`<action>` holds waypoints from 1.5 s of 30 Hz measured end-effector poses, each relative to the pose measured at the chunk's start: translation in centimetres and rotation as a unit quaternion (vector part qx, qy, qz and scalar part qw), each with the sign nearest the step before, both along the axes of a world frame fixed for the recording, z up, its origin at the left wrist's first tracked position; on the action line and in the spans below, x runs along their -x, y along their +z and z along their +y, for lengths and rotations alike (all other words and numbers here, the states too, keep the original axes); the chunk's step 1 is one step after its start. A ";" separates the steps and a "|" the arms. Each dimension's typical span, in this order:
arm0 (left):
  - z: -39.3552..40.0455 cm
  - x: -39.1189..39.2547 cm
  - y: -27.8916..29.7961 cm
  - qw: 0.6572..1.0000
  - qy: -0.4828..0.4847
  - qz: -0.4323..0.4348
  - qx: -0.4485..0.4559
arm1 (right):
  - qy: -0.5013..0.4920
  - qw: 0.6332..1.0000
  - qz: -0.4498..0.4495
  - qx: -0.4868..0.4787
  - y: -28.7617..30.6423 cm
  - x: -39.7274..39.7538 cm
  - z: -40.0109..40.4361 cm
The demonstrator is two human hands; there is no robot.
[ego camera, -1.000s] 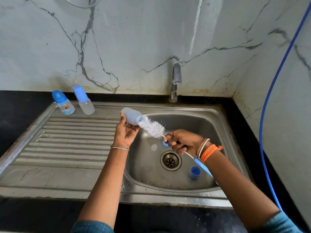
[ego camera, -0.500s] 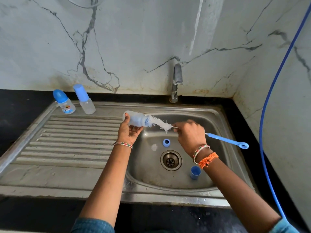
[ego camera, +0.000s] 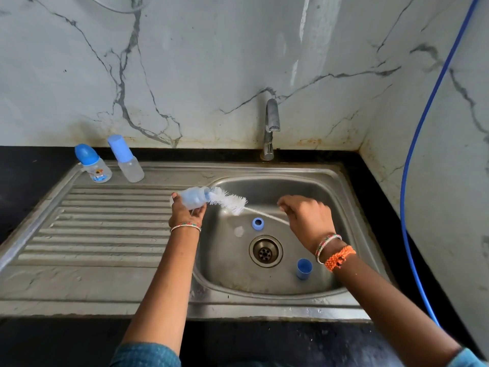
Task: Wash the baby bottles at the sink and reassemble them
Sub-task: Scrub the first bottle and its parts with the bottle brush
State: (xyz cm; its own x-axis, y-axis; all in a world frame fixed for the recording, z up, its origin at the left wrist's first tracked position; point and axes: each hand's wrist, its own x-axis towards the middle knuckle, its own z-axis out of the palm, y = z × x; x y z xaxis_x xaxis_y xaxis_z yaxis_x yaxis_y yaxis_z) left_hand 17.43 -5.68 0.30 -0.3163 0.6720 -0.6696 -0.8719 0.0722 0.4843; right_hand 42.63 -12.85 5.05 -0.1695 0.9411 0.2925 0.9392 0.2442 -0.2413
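My left hand point(ego camera: 186, 211) holds a small clear bottle point(ego camera: 191, 198) on its side at the sink's left rim, mouth pointing right. A white bottle brush point(ego camera: 229, 201) sticks out of that mouth, with only its tip inside. Its thin stem runs right into my right hand point(ego camera: 307, 221), which grips it over the basin; the blue handle is hidden behind the hand. On the basin floor lie a blue collar ring point(ego camera: 258, 223), a clear teat point(ego camera: 239, 231) and a blue cap point(ego camera: 303, 268).
Two capped bottles stand at the back of the drainboard, one with a printed label point(ego camera: 94, 164) and a taller one point(ego camera: 127, 160). A tap point(ego camera: 271, 128) rises behind the steel sink point(ego camera: 352, 197), with no water running. A blue hose point(ego camera: 412, 160) hangs along the right wall.
The brush went deep into the bottle half a second ago and is now drawn most of the way out. My right hand has moved right and turned; the blue handle is now hidden.
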 end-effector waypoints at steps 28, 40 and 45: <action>-0.5 1.1 -1.0 0.995 -0.073 -0.013 -0.066 | -0.081 0.978 0.045 0.185 0.6 0.6 0.4; 0.0 2.0 -1.1 1.000 -0.003 0.013 -0.028 | -0.047 0.984 -0.073 0.153 1.5 -0.6 -0.8; 0.3 2.4 -1.0 1.000 0.016 0.011 -0.011 | -0.023 0.995 -0.065 -0.072 1.4 -1.1 -2.1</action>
